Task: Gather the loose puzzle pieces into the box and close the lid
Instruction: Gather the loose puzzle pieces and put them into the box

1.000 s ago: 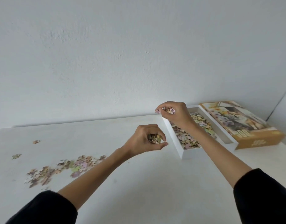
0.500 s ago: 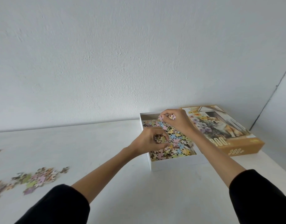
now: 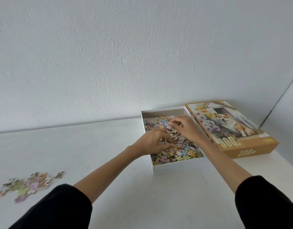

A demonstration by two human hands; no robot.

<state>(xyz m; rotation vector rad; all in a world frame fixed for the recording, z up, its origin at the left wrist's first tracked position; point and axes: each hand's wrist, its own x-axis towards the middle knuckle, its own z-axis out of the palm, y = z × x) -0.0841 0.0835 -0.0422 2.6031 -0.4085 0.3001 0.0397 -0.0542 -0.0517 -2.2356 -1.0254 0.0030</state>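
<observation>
Both hands work inside the open white puzzle box (image 3: 175,169), the left hand (image 3: 152,142) low over the pieces already in it (image 3: 180,152) near its left wall, the right hand (image 3: 185,128) toward its far end. Fingers on both are curled; whether either grips anything cannot be told. A scatter of loose puzzle pieces (image 3: 31,184) lies on the white table (image 3: 109,146) well to the left of the box, and the illustrated lid (image 3: 233,129) sits picture-up against the box's right side. The likely hazard: handfuls carried across that gap could shed pieces, and a wrist catching the left wall could shove the box.
</observation>
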